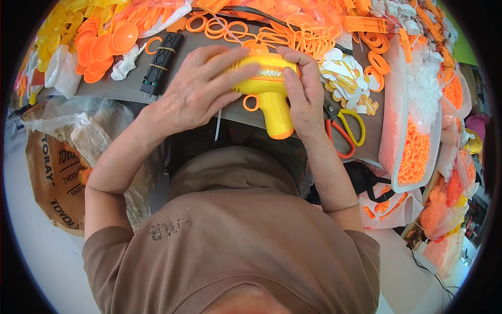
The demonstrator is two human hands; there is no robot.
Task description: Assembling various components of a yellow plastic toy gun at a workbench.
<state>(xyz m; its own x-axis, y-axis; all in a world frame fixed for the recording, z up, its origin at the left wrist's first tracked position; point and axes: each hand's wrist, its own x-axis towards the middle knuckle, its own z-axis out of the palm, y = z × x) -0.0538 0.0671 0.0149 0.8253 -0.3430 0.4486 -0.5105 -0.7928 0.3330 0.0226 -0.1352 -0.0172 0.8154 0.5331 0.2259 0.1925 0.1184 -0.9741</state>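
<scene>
Between my two hands is a yellow toy bubble gun, its handle pointing down toward me and ending in an orange base. My left hand lies over the gun's left end, fingers stretched across its top and thumb beneath. Around the right end wraps my right hand, with the thumb on the gun's side. An orange ring-shaped trigger sits in front of the handle. Below my left hand hangs a thin white strip, apparently a cable tie. My left fingers cover the gun's front.
Scissors with red and yellow handles lie right of my right hand, near printed cards. A clear bin holds small orange parts. Orange rings, orange cups and a black banded bundle lie across the table. A sack stands left.
</scene>
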